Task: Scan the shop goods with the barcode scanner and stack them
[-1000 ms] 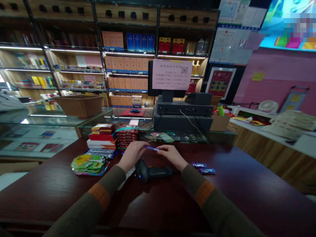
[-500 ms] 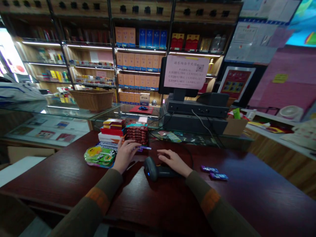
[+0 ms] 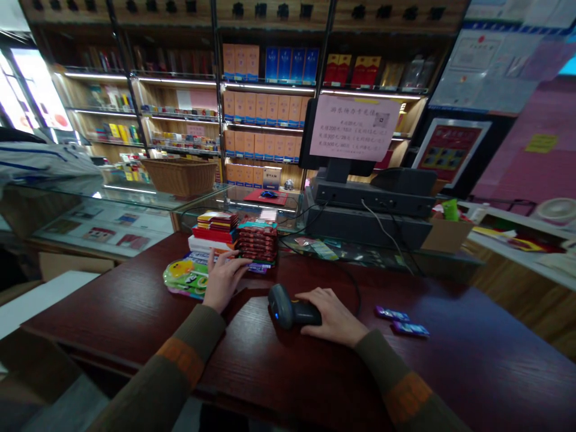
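My right hand (image 3: 335, 315) is wrapped over the handle of a dark grey barcode scanner (image 3: 282, 307), which lies on the table with a small blue light showing. My left hand (image 3: 224, 279) has its fingers apart above flat purple packets (image 3: 257, 267); whether the fingertips touch them I cannot tell. Just behind it stand a stack of brown-red packets (image 3: 256, 241) and a pile of red and yellow packs (image 3: 216, 223) on white boxes. Green packs with a yellow cartoon duck (image 3: 182, 277) lie at its left, partly hidden by the hand.
Two small purple packets (image 3: 408, 329) lie right of my right hand on the dark wooden table (image 3: 279, 372). Behind are a glass counter (image 3: 207, 198), a wicker basket (image 3: 182, 178) and a monitor with a paper sign (image 3: 353, 129). The scanner's cable runs behind my right hand.
My right hand has come down and closed on the scanner's handle. The purple packet at my left fingertips now lies beside the brown-red stack. The view has shifted slightly left.
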`<state>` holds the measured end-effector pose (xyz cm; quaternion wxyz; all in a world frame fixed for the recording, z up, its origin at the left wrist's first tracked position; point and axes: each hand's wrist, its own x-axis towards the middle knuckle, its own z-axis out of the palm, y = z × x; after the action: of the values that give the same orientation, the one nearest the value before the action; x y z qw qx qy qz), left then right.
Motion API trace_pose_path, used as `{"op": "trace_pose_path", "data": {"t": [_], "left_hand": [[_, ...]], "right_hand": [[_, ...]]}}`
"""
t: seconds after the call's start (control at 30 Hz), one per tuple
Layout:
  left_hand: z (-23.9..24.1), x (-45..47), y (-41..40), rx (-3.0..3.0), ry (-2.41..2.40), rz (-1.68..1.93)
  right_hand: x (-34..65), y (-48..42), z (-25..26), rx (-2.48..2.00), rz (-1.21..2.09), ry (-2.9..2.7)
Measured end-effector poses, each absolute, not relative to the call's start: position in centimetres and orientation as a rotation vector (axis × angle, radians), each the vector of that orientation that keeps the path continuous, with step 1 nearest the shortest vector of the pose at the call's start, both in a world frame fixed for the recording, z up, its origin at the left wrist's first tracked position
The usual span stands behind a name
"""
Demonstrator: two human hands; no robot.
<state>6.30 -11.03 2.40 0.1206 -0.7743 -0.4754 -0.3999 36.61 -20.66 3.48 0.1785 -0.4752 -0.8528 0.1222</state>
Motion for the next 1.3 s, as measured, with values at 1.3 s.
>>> {"op": "trace_pose_path", "data": {"t": [1.3], "left_hand": [[1.0, 6.3, -10.0, -2.165, -1.219, -1.329]], "right_hand": [[36.9, -21.2, 4.1, -1.298, 0.360, -2.344]]}}
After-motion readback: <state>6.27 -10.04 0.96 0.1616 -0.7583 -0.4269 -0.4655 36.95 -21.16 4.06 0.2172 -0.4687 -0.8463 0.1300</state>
